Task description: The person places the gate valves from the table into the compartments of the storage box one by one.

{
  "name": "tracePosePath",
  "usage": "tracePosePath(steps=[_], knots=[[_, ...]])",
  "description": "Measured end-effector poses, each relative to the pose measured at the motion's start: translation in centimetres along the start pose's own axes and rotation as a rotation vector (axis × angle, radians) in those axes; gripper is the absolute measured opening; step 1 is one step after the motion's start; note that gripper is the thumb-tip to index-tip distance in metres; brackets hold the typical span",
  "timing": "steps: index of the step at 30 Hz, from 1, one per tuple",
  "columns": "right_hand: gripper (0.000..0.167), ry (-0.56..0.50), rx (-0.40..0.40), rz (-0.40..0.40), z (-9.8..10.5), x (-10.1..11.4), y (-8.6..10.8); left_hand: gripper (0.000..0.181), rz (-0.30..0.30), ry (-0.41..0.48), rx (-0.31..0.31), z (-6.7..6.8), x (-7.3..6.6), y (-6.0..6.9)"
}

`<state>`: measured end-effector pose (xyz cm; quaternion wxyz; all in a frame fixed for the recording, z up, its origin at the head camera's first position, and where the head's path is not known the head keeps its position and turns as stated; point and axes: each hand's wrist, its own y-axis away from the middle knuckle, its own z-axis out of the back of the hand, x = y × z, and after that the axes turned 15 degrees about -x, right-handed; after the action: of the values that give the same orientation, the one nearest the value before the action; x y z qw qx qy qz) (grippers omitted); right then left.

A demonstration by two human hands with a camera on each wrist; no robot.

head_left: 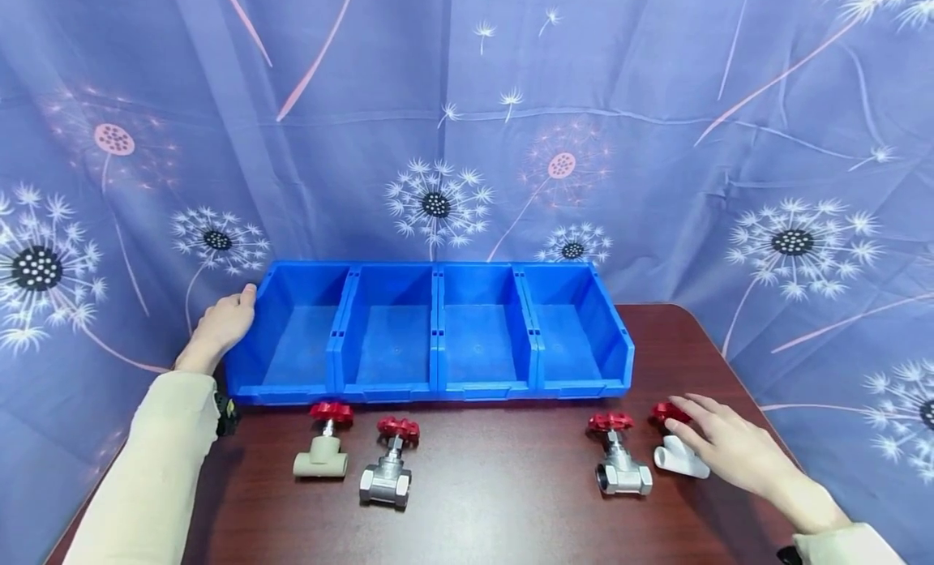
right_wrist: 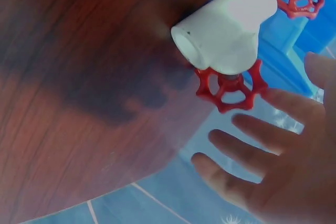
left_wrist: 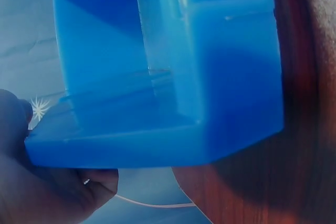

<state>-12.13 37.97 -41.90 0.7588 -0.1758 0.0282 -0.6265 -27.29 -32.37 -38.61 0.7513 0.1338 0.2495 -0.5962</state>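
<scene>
Bright head view, glare on tabletop [head_left: 489,500], soft, dimmer wrist views, dark shadows

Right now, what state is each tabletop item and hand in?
Blue bins: upright, side by side.
Beige valve: lying down.
Left metal valve: lying down.
Right metal valve: lying down.
White valve: lying down.
Valve settings: unclear.
Left hand: holding the leftmost bin.
Right hand: fingers spread, by white valve.

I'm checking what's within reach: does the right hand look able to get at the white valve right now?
Probably yes: the right hand holds nothing, its spread fingers are close to the red handwheel on the white valve, and no other item appears in the way.
</scene>
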Motion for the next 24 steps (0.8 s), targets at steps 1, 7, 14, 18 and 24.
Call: tracePosePath(steps=[1, 7, 14, 18, 24], knots=[[0.053, -0.001, -0.019, 0.008, 0.0, 0.1, 0.0, 0.086, 0.000, 0.006, 0.007, 0.0, 0.1, -0.1], [0.047, -0.009, -0.103, 0.071, -0.5, 0.6, 0.1, 0.087, 0.016, 0.050, 0.038, -0.4, 0.6, -0.6], [0.042, -0.003, -0.219, 0.213, -1.8, 0.6, 0.4, 0.085, 0.058, 0.125, 0.075, -0.8, 1.7, -0.6], [0.044, -0.007, -0.243, 0.222, -2.1, 0.5, 0.9, 0.084, 0.056, 0.147, 0.066, -1.0, 1.7, -0.7], [0.040, -0.007, -0.265, 0.217, -2.2, 0.7, 1.3, 0.086, 0.068, 0.154, 0.071, -1.2, 1.6, -0.7]])
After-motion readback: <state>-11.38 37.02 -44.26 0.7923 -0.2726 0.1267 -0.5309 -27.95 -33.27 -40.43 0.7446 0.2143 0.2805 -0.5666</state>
